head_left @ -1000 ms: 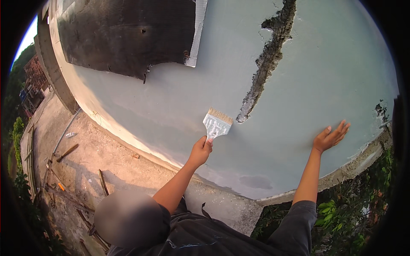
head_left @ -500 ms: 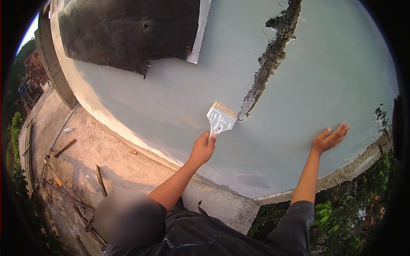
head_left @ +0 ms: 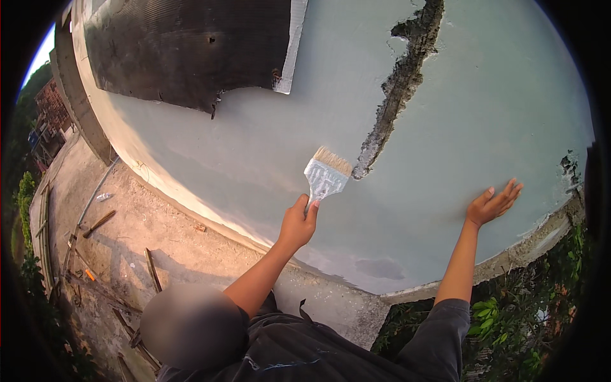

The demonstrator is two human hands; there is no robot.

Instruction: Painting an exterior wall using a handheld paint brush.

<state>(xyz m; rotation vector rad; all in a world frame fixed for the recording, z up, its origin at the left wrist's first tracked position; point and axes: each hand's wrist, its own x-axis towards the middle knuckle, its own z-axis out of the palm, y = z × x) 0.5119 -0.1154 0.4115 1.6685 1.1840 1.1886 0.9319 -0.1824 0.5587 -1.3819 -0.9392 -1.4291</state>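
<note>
Closed around the handle of a wide paintbrush (head_left: 326, 181) is my left hand (head_left: 298, 224). The brush has a paint-smeared whitish body and pale bristles, which point up and lie against or close to the pale blue-grey wall (head_left: 254, 146). Just right of the bristles is the lower end of a rough, chipped groove (head_left: 398, 92) that runs up the wall. Farther right, my right hand (head_left: 493, 204) rests against the wall with its fingers stretched out and holds nothing.
A dark corrugated panel (head_left: 191, 51) with a torn lower edge covers the upper left of the wall. A concrete ledge (head_left: 331, 302) runs below. Wooden sticks (head_left: 153, 270) and debris lie on the ground at left; leafy plants (head_left: 487, 318) grow at lower right.
My left hand and the brush have shifted slightly left, a little away from the groove's lower end. My right hand stays spread on the wall, and the whole view has shifted a little.
</note>
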